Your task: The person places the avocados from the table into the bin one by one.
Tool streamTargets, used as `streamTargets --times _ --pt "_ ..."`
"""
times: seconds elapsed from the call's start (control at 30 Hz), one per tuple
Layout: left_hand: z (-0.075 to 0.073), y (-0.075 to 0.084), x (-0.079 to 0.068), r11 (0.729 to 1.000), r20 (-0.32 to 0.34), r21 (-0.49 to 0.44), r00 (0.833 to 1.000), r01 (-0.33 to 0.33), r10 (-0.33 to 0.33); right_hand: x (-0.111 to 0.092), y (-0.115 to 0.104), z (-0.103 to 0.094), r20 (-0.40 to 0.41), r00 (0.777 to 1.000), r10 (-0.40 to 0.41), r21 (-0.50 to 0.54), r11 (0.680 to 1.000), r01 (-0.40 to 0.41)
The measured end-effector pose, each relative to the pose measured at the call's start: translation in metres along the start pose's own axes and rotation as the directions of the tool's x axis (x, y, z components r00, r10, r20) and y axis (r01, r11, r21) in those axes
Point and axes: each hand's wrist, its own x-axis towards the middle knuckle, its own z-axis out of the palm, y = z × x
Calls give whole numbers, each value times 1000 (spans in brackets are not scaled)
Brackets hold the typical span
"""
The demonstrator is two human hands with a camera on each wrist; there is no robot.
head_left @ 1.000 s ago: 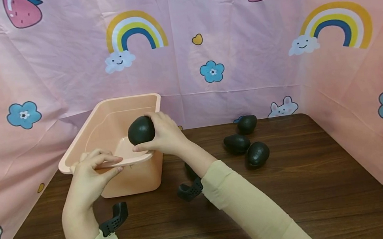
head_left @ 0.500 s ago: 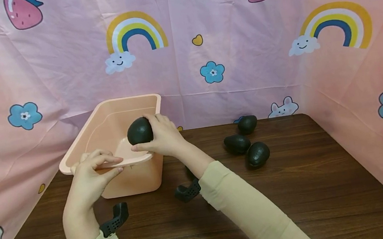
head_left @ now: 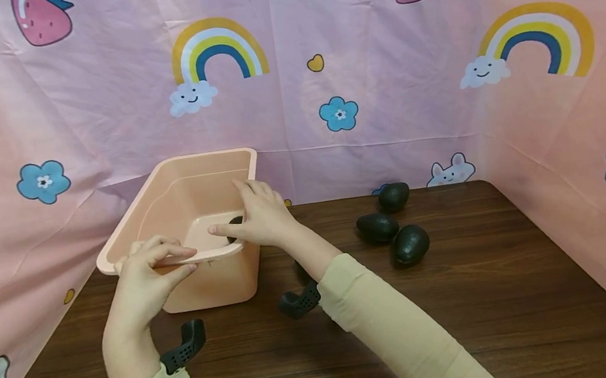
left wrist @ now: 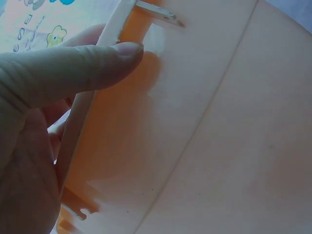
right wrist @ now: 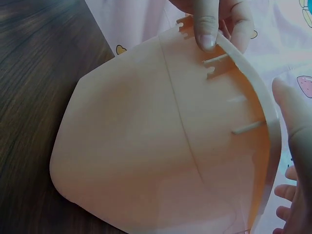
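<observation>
A peach plastic bin (head_left: 217, 284) stands on the table at the left, its open top toward me. My left hand (head_left: 141, 284) pinches its near rim, thumb outside and fingers over the edge; the left wrist view shows the thumb (left wrist: 97, 68) pressed against the rim. Over the bin's near right corner is my right hand (head_left: 263, 216), fingers and thumb spread apart with nothing between them. Below it, inside the bin, lies a dark avocado (head_left: 234, 222), mostly hidden by the hand. In the right wrist view, the right thumb (right wrist: 292, 114) is beside the rim.
Three dark avocados, a back one (head_left: 393, 197), a middle one (head_left: 378, 228) and a front one (head_left: 410, 244), lie on the brown table (head_left: 490, 279) right of the bin. Another avocado (head_left: 303, 273) is partly covered by the right forearm. A patterned cloth (head_left: 369, 80) hangs behind.
My right hand has let go of the avocado it held above the bin, and the avocado has dropped inside. The left hand still holds the rim in the same place.
</observation>
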Motion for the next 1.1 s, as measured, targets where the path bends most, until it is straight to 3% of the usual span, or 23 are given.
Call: streamTargets --times 0.27,0.5,1.1 --pt "-1 0 -1 1000 3 -10 1000 -6 6 -2 0 1 45 998 -43 -49 998 46" --pt "-1 0 -1 1000 7 -4 1000 -3 3 -5 2 -1 60 998 -31 -88 995 36" --pt "-2 -1 -2 1000 8 -22 1000 5 -5 -13 20 -3 64 997 -42 -17 999 43"
